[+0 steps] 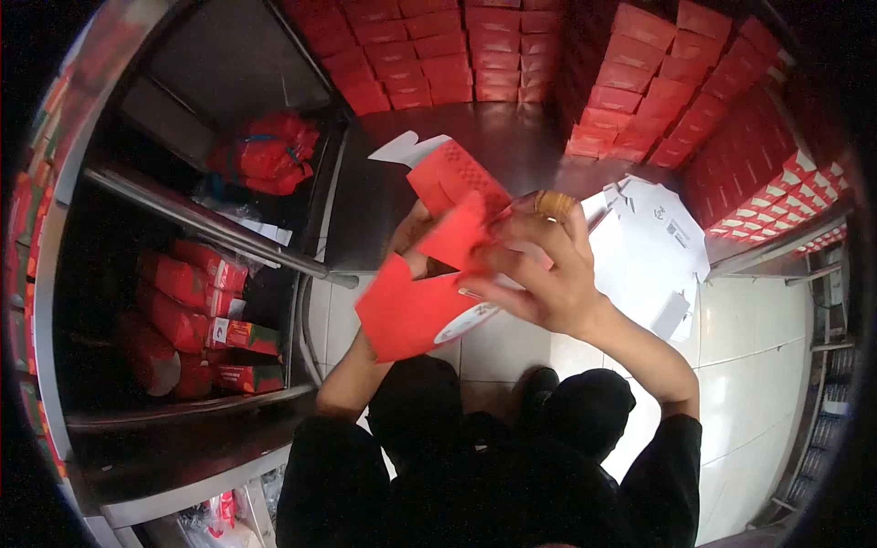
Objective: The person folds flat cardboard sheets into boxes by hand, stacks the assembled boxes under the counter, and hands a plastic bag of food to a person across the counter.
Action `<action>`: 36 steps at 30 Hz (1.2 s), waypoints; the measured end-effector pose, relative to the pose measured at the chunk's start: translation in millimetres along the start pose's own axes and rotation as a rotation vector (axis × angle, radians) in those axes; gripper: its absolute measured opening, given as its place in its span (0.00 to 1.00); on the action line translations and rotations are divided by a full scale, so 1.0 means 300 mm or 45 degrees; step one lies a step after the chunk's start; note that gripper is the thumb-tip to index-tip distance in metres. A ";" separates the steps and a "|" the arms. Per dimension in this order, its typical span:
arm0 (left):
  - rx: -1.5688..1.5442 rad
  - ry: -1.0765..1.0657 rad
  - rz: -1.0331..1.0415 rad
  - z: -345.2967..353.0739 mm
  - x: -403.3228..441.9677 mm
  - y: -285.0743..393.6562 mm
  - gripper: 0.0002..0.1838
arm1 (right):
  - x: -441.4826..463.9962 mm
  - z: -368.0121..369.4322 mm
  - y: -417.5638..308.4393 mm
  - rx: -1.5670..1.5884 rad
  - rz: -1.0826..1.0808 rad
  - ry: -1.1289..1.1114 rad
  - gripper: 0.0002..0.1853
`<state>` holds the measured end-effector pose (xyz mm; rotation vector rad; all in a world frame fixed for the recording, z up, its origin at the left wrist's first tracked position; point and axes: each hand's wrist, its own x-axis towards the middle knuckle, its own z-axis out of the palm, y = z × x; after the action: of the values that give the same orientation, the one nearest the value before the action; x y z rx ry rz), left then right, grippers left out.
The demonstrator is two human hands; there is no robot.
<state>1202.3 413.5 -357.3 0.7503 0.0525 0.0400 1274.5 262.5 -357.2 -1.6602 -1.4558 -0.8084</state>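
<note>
A red cardboard piece (402, 306), partly folded, with a white oval print and white inner flaps, is held up in front of my body. My left hand (413, 236) grips it from behind on the left, its fingers largely covered by the card. On the right side my right hand (534, 265) bends over the card's red flaps, fingers curled against them and slightly blurred by motion. Beyond my right hand lies a stack of flat white cardboard sheets (644, 260) with small dark print on the top one.
Stacked red boxes (429, 55) line the back, with more stacks (649, 82) at the right. A metal rack (210, 224) on the left holds red packages (183, 279) and a red bundle (274, 151). Pale floor tiles (749, 338) show at the right.
</note>
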 end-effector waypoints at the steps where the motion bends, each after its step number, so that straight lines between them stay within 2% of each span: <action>1: -0.025 -0.046 0.022 -0.009 0.007 -0.006 0.16 | 0.013 -0.002 -0.002 -0.013 -0.005 0.044 0.22; 3: -0.079 -0.120 0.071 -0.036 0.015 -0.025 0.16 | 0.041 -0.012 -0.007 -0.023 -0.017 0.125 0.19; 5: -0.130 -0.186 0.112 -0.046 0.012 -0.037 0.16 | 0.038 -0.014 -0.012 0.028 0.007 0.048 0.19; 9: 0.155 -0.019 0.275 -0.016 -0.005 -0.028 0.20 | 0.055 -0.013 -0.027 -0.032 0.027 -0.074 0.19; 12: 0.261 -0.075 0.362 -0.003 -0.018 -0.031 0.18 | 0.076 -0.043 -0.053 -0.158 0.054 -0.105 0.21; 15: 0.273 0.032 0.367 -0.026 -0.013 -0.050 0.12 | 0.079 -0.060 -0.068 -0.199 0.031 -0.152 0.21; 18: 0.399 0.179 0.400 0.000 -0.018 -0.040 0.09 | 0.073 -0.088 -0.077 -0.031 0.027 -0.247 0.19; 22: 0.542 0.115 0.248 -0.013 -0.029 -0.078 0.07 | 0.019 -0.036 -0.061 -0.135 -0.063 -0.108 0.13; 23: 0.544 0.087 0.189 -0.008 -0.025 -0.080 0.07 | 0.017 -0.009 -0.053 -0.138 0.008 -0.087 0.12; 25: 0.553 0.026 0.121 -0.014 -0.016 -0.092 0.09 | -0.002 0.023 -0.041 -0.179 0.040 -0.055 0.12; 28: 0.439 -0.032 0.202 -0.005 -0.020 -0.105 0.12 | -0.004 0.016 -0.045 -0.275 0.156 -0.089 0.17; 31: 0.081 -0.404 0.030 0.020 -0.021 -0.047 0.13 | -0.014 -0.003 -0.037 -0.307 0.254 -0.184 0.21; 33: 0.431 -0.331 -0.083 -0.006 -0.001 -0.055 0.13 | -0.029 -0.050 -0.013 0.137 0.507 -0.130 0.21; 34: 0.600 -0.285 -0.131 -0.028 0.012 -0.061 0.14 | -0.012 -0.074 0.007 0.225 0.525 -0.039 0.21; 35: 0.695 -0.397 -0.176 -0.055 0.019 -0.064 0.11 | 0.005 -0.098 0.028 0.314 0.536 0.054 0.21; 36: 1.008 -0.454 -0.192 -0.076 0.022 -0.049 0.10 | 0.051 -0.115 0.064 0.266 0.454 0.221 0.21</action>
<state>1207.7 418.6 -384.2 1.5313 -0.2290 -0.2743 1296.4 239.2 -329.4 -1.5850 -1.0467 -0.5643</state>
